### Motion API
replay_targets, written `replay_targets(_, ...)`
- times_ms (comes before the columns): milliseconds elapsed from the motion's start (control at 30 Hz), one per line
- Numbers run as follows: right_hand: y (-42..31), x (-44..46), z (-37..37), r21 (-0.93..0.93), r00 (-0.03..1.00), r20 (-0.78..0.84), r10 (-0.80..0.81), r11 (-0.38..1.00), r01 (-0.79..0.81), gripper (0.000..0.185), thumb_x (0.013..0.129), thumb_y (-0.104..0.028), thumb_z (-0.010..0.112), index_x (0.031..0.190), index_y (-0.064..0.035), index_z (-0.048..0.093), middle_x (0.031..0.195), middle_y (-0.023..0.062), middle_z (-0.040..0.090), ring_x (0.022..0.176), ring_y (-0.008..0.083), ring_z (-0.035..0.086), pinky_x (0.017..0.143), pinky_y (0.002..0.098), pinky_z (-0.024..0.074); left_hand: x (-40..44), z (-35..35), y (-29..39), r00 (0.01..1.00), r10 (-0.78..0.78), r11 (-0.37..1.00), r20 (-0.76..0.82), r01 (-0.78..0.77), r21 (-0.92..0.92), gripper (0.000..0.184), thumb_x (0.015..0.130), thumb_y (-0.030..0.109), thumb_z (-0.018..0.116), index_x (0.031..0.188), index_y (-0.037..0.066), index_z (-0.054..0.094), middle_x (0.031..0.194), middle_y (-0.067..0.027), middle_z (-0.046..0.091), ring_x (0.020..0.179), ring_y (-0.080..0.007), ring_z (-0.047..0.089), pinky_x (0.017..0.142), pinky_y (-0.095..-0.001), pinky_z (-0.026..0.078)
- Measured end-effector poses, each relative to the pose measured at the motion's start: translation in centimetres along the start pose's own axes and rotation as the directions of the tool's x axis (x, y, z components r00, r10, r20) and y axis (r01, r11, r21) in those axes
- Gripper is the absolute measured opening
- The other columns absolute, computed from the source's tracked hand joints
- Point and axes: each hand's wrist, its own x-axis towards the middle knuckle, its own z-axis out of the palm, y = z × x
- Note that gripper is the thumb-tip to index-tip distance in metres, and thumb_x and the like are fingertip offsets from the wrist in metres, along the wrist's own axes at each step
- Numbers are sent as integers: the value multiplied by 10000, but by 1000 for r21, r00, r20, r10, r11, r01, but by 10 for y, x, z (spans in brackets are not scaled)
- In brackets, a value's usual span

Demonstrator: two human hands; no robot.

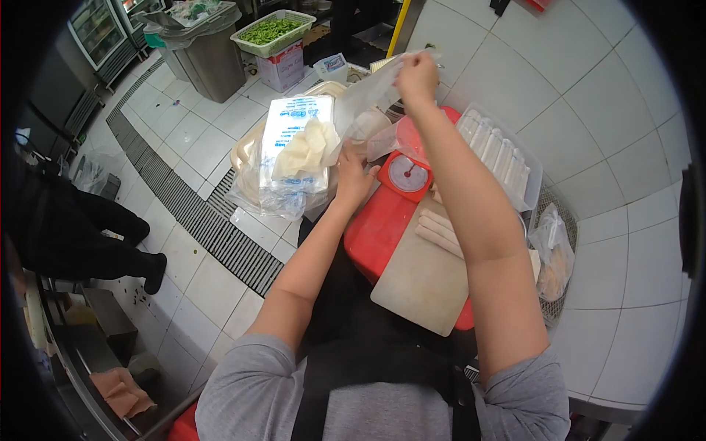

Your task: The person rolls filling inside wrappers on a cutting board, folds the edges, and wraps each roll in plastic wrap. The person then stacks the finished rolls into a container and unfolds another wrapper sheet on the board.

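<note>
My right hand (418, 77) is raised at the top, its fingers closed on a clear plastic sheet (360, 99). The sheet stretches down to the left, toward my left hand (354, 178). That hand is open, thumb apart from the fingers, beside a stack of plastic-wrapped packs with blue print (298, 117). A crumpled cream-coloured piece (307, 149) lies on the stack. Between my hands is a red dial scale (406, 175), partly covered by clear plastic. Pale rolls (440, 232) lie on a cutting board (423, 283) under my right forearm.
At right, a clear container (500, 158) holds several wrapped white rolls, with a plastic bag (553, 253) below it. Chopped greens fill a white basket (250, 42) on a box, near a grey bin (209, 62). A person in dark trousers (81, 228) stands at left.
</note>
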Motion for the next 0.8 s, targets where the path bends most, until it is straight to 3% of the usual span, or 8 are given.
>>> replay_targets(100, -8, 16, -37, -41, 983, -166, -71, 997, 65, 239, 994, -191, 584, 966, 19, 693, 857, 175, 729, 766, 316, 704, 702, 420, 535, -2, -5, -3, 999, 49, 998, 19, -50, 34, 1010, 863, 229, 851, 1606, -44, 224, 1593, -454, 210, 1480, -593, 296, 1208, -555, 324)
replay_targets(233, -51, -31, -119, 592, 999, 25, -42, 806, 19, 160, 993, -190, 595, 967, -52, 670, 857, -39, 599, 737, 106, 530, 674, 285, 449, -27, -7, 13, 983, 184, 975, 22, -186, 120, 826, 868, 212, 848, 1531, 7, 402, 1540, -404, 346, 1407, -538, 434, 1159, -534, 393)
replay_targets(400, -14, -94, -226, 628, 997, -61, -54, 774, 81, 174, 1018, -159, 536, 1052, -45, 663, 978, 1, 614, 819, 130, 588, 694, 289, 488, -67, -11, 26, 983, 160, 955, -93, -178, -238, 655, 875, 108, 818, 1430, -33, 501, 1388, -248, 564, 1285, -460, 540, 1105, -473, 425)
replay_targets(467, -18, -139, -263, 739, 994, -63, 84, 673, -10, 394, 1047, -171, 446, 1368, 24, 566, 1390, 126, 642, 1250, 253, 646, 1049, 428, 536, -84, 15, -23, 993, 108, 893, -47, -118, -435, 563, 948, 156, 794, 1408, -11, 517, 1363, -140, 614, 1288, -283, 583, 1061, -391, 485)
replay_targets(533, 5, -178, -292, 770, 989, -63, 134, 637, -37, 411, 1041, -176, 449, 1387, 17, 555, 1405, 128, 636, 1291, 261, 624, 1087, 428, 506, -102, -4, 22, 988, 115, 932, -106, -144, -334, 355, 1036, 137, 677, 1351, 3, 580, 1293, -103, 653, 1219, -245, 623, 1040, -387, 513)
replay_targets(667, 95, -247, -337, 840, 943, -60, 328, 526, -130, 453, 1016, -196, 469, 1421, -9, 545, 1400, 121, 636, 1328, 262, 597, 1139, 421, 460, -110, -17, 35, 837, -44, 435, 545, 507, -744, 754, 1038, 644, 511, 1453, 17, 565, 1424, -165, 623, 1303, -323, 603, 1151, -448, 440)
replay_targets(733, 105, -272, -350, 814, 938, -70, 338, 563, -142, 420, 1009, -189, 489, 1383, -15, 569, 1316, 102, 649, 1259, 236, 609, 1101, 396, 467, -112, -30, 69, 479, 386, -93, 788, 870, -484, 1039, 953, 841, 383, 1533, -17, 466, 1530, -193, 539, 1371, -323, 563, 1186, -468, 419)
replay_targets(800, 118, -293, -361, 787, 934, -75, 350, 595, -160, 387, 1002, -181, 510, 1344, -20, 593, 1231, 83, 663, 1191, 209, 621, 1063, 371, 474, -126, -29, 105, 424, 276, -35, 863, 901, -432, 1125, 903, 859, 468, 1566, -47, 402, 1560, -232, 501, 1409, -343, 536, 1192, -481, 412)
